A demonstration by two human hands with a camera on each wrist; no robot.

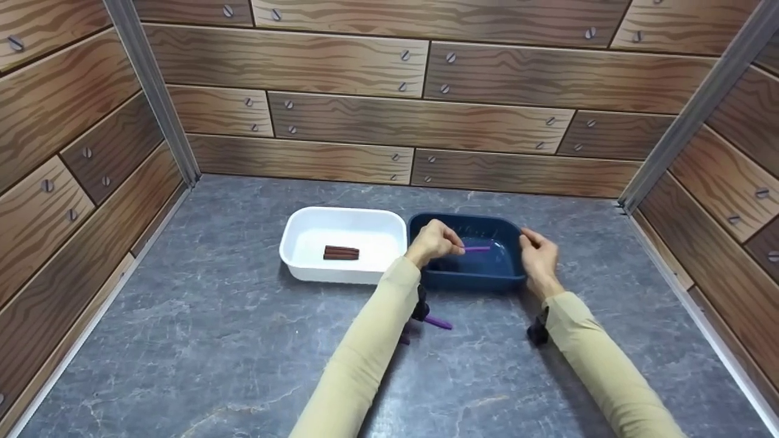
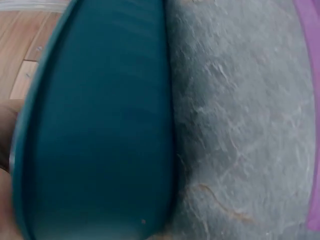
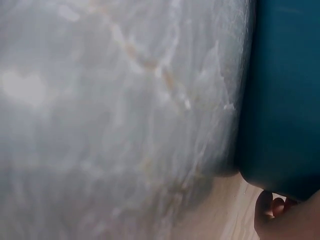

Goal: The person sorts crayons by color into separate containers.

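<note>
Left hand (image 1: 435, 240): grip together, thumb and fingers pinching one thin, straight purple stick (image 1: 478, 248) by its left end. The stick is over the interior of the dark blue, rounded rectangular plastic-looking bin (image 1: 471, 281). Whether it touches the bin's floor: cannot tell.

Key relation: the stick projects rightward from the grip, long axis roughly level left to right, near parallel to the bin's long sides. Its free end points toward the right hand (image 1: 540, 255), which grips the bin's right end at the rim. Left hand is the nearer, already on the stick.

Counts:
- Bins: 2, side by side on the grey marbled worktop (image 1: 201, 328); the white rectangular bin (image 1: 335, 275) is to the left.
- Purple: 1 held; at least 2 loose purple sticks (image 1: 439, 322) on the worktop, partly behind the left sleeve (image 1: 365, 340).
- Dark brown short sticks (image 1: 341, 253): apparently 3, lying together in the white bin; number not certain.
</note>
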